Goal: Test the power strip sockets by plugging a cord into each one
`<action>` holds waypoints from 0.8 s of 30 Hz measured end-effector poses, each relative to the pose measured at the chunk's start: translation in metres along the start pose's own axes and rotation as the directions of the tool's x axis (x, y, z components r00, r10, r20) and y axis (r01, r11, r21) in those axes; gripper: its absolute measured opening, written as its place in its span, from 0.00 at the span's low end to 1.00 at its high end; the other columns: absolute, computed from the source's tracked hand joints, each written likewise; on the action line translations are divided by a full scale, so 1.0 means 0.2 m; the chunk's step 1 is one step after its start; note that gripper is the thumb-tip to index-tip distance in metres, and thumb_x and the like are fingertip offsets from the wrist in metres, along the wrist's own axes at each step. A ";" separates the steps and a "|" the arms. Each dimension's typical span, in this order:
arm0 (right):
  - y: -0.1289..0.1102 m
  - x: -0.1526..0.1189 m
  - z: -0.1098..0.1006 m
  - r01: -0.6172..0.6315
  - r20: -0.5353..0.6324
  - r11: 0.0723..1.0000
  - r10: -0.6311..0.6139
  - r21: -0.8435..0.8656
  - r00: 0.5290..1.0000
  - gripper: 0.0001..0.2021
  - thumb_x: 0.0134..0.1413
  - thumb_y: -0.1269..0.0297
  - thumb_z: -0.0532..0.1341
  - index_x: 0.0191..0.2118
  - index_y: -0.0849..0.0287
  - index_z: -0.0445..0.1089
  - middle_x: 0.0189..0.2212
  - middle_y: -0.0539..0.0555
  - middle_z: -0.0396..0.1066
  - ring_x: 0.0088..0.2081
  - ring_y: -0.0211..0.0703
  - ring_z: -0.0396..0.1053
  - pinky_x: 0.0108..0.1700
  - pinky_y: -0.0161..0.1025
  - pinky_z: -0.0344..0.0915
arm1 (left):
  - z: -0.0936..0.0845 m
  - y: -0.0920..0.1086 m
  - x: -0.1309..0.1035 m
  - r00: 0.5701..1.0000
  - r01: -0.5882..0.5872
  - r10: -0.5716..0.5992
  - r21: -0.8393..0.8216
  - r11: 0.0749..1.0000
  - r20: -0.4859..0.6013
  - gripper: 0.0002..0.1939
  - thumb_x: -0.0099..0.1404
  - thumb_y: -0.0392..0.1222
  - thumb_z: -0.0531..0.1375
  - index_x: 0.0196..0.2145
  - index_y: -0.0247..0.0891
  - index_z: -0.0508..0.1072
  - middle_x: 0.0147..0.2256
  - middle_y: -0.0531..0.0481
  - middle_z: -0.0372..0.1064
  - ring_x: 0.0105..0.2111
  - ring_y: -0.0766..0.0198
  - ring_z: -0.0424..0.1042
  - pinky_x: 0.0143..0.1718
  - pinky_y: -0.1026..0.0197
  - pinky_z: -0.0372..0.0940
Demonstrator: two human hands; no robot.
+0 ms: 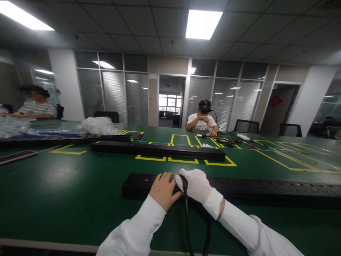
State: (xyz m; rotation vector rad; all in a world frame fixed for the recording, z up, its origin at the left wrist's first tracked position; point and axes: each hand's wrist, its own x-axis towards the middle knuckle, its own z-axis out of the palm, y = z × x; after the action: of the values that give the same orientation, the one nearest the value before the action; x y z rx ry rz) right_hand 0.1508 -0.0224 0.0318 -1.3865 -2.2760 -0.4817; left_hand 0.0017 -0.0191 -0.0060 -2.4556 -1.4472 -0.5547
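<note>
A long black power strip (250, 188) with a row of red dots along its top lies across the green table in front of me. Near its left end, my left hand (163, 192), bare, holds the strip, fingers over the top and thumb on the near side. Close beside it, my right hand (195, 185), in a white dotted glove, is closed around a black plug (183, 181). From the plug a thick black cable (187, 220) hangs toward the table's near edge. The plug's front is hidden, so I cannot tell whether it sits in a socket.
Behind lies another black power strip (157, 149), over yellow tape outlines (182, 160). Clear plastic wrap (97, 124) and more black strips (66, 140) are at left, with a phone (18, 156). A person (202, 119) sits across the table, another (37, 105) far left.
</note>
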 end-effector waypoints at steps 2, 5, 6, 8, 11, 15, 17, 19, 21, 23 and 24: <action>0.00 0.00 0.00 -0.006 -0.015 1.000 0.005 -0.015 1.000 0.17 0.57 0.54 0.44 0.32 0.55 0.65 0.22 0.50 0.69 0.25 0.36 0.63 0.28 0.33 0.44 | 0.00 0.00 0.00 1.000 0.001 -0.001 0.004 1.000 0.004 0.19 0.58 0.51 0.51 0.45 0.40 0.64 0.46 0.43 0.61 0.49 0.52 0.57 0.48 0.49 0.54; 0.00 0.00 0.01 -0.004 -0.014 0.999 0.003 -0.036 1.000 0.17 0.57 0.53 0.44 0.32 0.55 0.65 0.22 0.50 0.68 0.24 0.36 0.63 0.28 0.34 0.43 | 0.00 0.00 0.00 1.000 0.003 -0.004 0.014 1.000 0.007 0.20 0.57 0.50 0.52 0.45 0.39 0.64 0.47 0.42 0.61 0.49 0.52 0.57 0.48 0.49 0.53; 0.00 0.00 0.02 -0.005 -0.009 0.999 0.005 -0.040 1.000 0.17 0.57 0.52 0.44 0.32 0.55 0.65 0.22 0.50 0.68 0.24 0.36 0.63 0.28 0.34 0.43 | 0.00 0.00 0.00 1.000 0.004 -0.004 0.014 1.000 0.007 0.20 0.57 0.50 0.52 0.45 0.39 0.64 0.47 0.42 0.61 0.50 0.52 0.57 0.48 0.49 0.53; 0.00 0.01 0.03 -0.017 0.008 0.999 0.017 -0.041 1.000 0.17 0.57 0.52 0.45 0.33 0.55 0.65 0.21 0.50 0.68 0.24 0.35 0.63 0.27 0.33 0.44 | -0.01 0.00 0.00 1.000 0.004 -0.004 0.008 1.000 0.007 0.19 0.58 0.51 0.51 0.45 0.40 0.65 0.47 0.42 0.61 0.49 0.52 0.57 0.48 0.49 0.53; 0.01 0.03 0.04 -0.040 0.050 0.999 0.042 -0.029 0.998 0.16 0.56 0.53 0.45 0.34 0.55 0.65 0.21 0.49 0.68 0.24 0.35 0.63 0.27 0.32 0.44 | 0.00 0.00 0.00 1.000 0.005 -0.005 0.000 1.000 0.003 0.20 0.59 0.52 0.50 0.44 0.39 0.65 0.47 0.42 0.61 0.49 0.52 0.57 0.48 0.48 0.53; 0.02 0.04 0.05 -0.035 0.080 0.999 0.036 -0.004 0.996 0.16 0.56 0.53 0.45 0.34 0.55 0.65 0.21 0.49 0.67 0.23 0.34 0.63 0.26 0.31 0.45 | 0.00 0.00 0.00 1.000 0.004 -0.004 -0.009 1.000 -0.009 0.20 0.58 0.53 0.50 0.44 0.40 0.65 0.47 0.42 0.61 0.49 0.52 0.57 0.48 0.48 0.53; 0.02 0.04 0.04 -0.037 0.070 0.999 0.038 -0.011 0.997 0.16 0.56 0.53 0.45 0.35 0.55 0.65 0.20 0.49 0.67 0.23 0.35 0.63 0.26 0.32 0.45 | 0.00 0.00 0.00 1.000 0.002 -0.002 -0.007 1.000 -0.005 0.20 0.58 0.53 0.50 0.44 0.40 0.65 0.47 0.42 0.61 0.49 0.52 0.57 0.48 0.48 0.53; 0.02 0.03 0.03 -0.032 0.053 0.999 0.033 -0.023 0.998 0.16 0.56 0.53 0.45 0.34 0.55 0.65 0.21 0.49 0.67 0.23 0.35 0.63 0.26 0.32 0.45 | 0.00 0.00 0.00 1.000 0.002 -0.002 -0.007 1.000 0.001 0.20 0.58 0.52 0.51 0.44 0.40 0.65 0.47 0.42 0.61 0.49 0.52 0.57 0.48 0.48 0.53; 0.01 0.01 0.02 -0.017 0.033 0.999 0.018 -0.030 0.999 0.17 0.56 0.52 0.45 0.34 0.56 0.65 0.21 0.50 0.68 0.24 0.36 0.63 0.27 0.33 0.45 | 0.00 0.00 0.00 1.000 0.003 -0.003 -0.012 1.000 0.006 0.19 0.58 0.52 0.51 0.44 0.40 0.65 0.46 0.42 0.61 0.49 0.52 0.57 0.47 0.49 0.54; 0.01 0.00 0.01 -0.006 0.017 1.000 0.006 -0.030 1.000 0.17 0.57 0.52 0.44 0.33 0.55 0.65 0.22 0.50 0.68 0.25 0.36 0.64 0.28 0.33 0.45 | 0.00 0.00 0.00 1.000 0.002 -0.002 -0.017 1.000 0.010 0.19 0.58 0.51 0.51 0.44 0.40 0.65 0.45 0.43 0.62 0.49 0.53 0.57 0.47 0.49 0.54; 0.01 0.00 0.01 -0.005 0.011 1.000 0.006 -0.028 1.000 0.17 0.57 0.52 0.44 0.33 0.55 0.65 0.22 0.50 0.69 0.25 0.37 0.64 0.28 0.33 0.46 | -0.01 0.00 0.00 1.000 0.001 -0.001 -0.016 1.000 0.011 0.19 0.58 0.52 0.51 0.44 0.40 0.65 0.45 0.43 0.62 0.49 0.52 0.58 0.47 0.49 0.54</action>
State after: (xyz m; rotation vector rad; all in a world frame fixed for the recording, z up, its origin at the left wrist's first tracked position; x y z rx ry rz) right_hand 0.1523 -0.0204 0.0302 -1.4119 -2.2820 -0.5064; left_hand 0.0016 -0.0192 -0.0048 -2.4741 -1.4540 -0.5560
